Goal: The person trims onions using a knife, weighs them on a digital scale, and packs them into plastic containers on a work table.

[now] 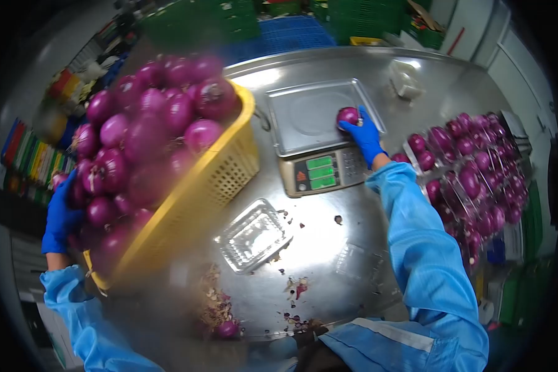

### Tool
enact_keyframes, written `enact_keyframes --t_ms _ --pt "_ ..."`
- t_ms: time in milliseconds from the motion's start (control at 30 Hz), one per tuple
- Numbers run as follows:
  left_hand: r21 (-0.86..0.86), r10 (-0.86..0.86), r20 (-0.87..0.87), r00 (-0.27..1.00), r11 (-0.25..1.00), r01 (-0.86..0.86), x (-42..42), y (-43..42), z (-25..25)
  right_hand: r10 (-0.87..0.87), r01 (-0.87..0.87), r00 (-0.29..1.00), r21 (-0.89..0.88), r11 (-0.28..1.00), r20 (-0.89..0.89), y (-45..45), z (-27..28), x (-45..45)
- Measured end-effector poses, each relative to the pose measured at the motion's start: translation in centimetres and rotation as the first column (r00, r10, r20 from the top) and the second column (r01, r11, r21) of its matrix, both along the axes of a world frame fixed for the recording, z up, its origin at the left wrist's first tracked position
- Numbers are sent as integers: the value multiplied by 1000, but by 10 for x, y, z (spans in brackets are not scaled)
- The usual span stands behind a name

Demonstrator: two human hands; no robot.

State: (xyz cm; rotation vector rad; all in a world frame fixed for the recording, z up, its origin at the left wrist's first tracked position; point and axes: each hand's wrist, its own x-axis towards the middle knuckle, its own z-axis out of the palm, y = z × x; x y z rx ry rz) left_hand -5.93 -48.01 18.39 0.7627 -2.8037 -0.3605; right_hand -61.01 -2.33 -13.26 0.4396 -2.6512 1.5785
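Note:
Over the right part of the steel pan of a digital scale (316,118), my right hand (365,133), in a blue glove, has its fingers closed on a red onion (347,116). My left hand (63,214), also gloved in blue, is at the left side of a yellow basket (229,180) heaped with red onions (147,118). Its fingers are partly hidden among the onions, so what they hold cannot be made out. The scale's green display (321,172) is lit. An empty clear plastic tray (254,236) lies between the basket and the scale.
Packed trays of red onions (471,177) are stacked on the right of the steel table (310,232). Onion skins and a small onion (228,329) lie near the front edge. A clear container (406,79) stands at the back right. Green crates (366,22) are behind the table.

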Motion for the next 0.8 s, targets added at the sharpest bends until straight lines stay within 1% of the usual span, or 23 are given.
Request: enact_keyframes --t_ms 33,67,100,133,200,267,300,367,400,433,467,500,567,600,633,700,800 --pt "93 71 -30 997 993 -68 3 -7 -1 16 -16 1000 -60 998 -10 3 -7 -2" --pt "-1 95 -9 995 995 -95 2 -4 0 9 -12 1000 -124 992 -20 7 -13 -5" --pt "-98 124 13 992 988 -122 1 -1 3 -1 9 999 -166 986 44 12 2 4" --pt "-131 111 -67 992 984 -119 3 1 3 -10 33 994 -205 978 113 20 16 15" --pt "-190 80 -228 970 974 -126 14 9 -1 -24 90 972 -277 957 232 34 64 56" --pt "-105 148 -454 878 970 -218 29 37 1 69 -31 993 -353 935 97 51 67 84" --pt "-52 188 -554 811 965 -258 34 58 -2 115 -95 993 -381 920 28 61 68 101" --pt "68 98 -697 711 995 -70 44 114 -19 245 -197 951 -241 950 188 75 111 173" --pt "106 70 -727 683 994 11 35 161 -29 327 -291 932 -215 932 155 78 108 201" --pt "153 149 -670 727 986 -62 28 203 -41 413 -387 902 -186 903 130 82 104 229" --pt "302 166 -572 803 953 19 30 229 -61 498 -484 863 -146 863 84 85 102 258" --pt "447 171 -456 873 893 59 33 255 -81 582 -575 812 -109 811 44 85 102 286" --pt "702 233 -350 907 706 89 13 321 -102 755 -748 638 -115 654 150 88 130 335" --pt "837 306 -294 905 539 90 12 344 -119 811 -811 582 -41 584 58 87 133 352" --pt "931 365 -239 900 351 105 11 358 -135 850 -845 524 98 526 -44 87 131 366" --pt "970 362 -209 909 198 144 16 372 -154 882 -855 461 214 472 -101 85 136 386" --pt "980 360 -185 914 3 197 27 383 -158 895 -810 428 388 440 -122 90 138 401"
